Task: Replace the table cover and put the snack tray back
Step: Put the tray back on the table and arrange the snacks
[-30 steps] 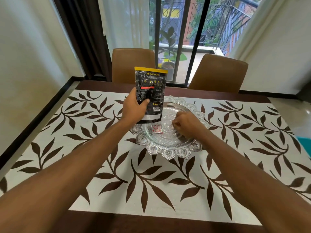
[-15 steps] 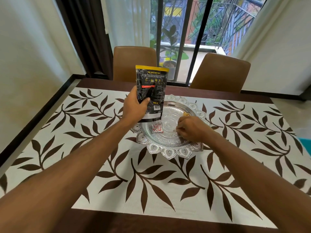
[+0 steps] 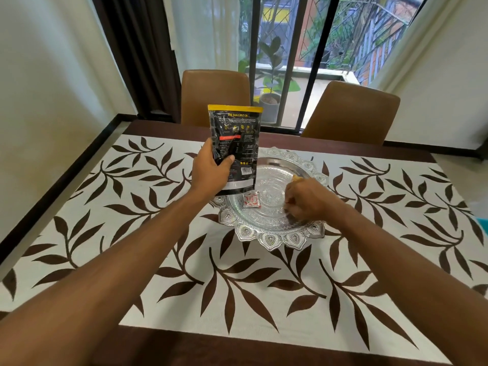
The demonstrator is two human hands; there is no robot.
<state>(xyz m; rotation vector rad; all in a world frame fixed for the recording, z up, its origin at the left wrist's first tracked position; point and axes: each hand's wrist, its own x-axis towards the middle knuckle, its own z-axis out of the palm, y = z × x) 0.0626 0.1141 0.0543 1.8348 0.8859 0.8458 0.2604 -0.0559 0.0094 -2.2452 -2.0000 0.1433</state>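
1. Silver and scalloped, the snack tray (image 3: 269, 239) sits mid-bench on the leaf-printed table cover (image 3: 264, 294), seen from my head camera. The cover lies flat, with the dark wood of the bench (image 3: 237, 350) showing along its near and far edges.
2. My left hand (image 3: 211, 173) grips a black pouch (image 3: 237, 133) with a yellow top band, thumb across the face turned to me and fingers behind. The pouch stands upright, long axis vertical, and its bottom edge hangs over the tray's left rim.
3. My right hand (image 3: 309, 199) is low over the right half of the tray, fingers curled under. A tan scrap (image 3: 296, 178) shows at its far edge; whether the hand pinches it I cannot tell.
4. Both hands are apart, with a small red-and-white sachet (image 3: 251, 201) lying in the tray between them, just below the pouch.
5. The turning point: the tray lies directly beneath and to the right of the pouch, and the left hand is the nearer one. As I judge it, setting the pouch down means tipping its long axis from upright to flat across the dish, clear of the sachet and the right hand.
6. With the cover laid and the tray on it, the task looks close to done; restocking remains.
7. Two brown chairs (image 3: 215, 96) stand beyond the bench, before a barred window.
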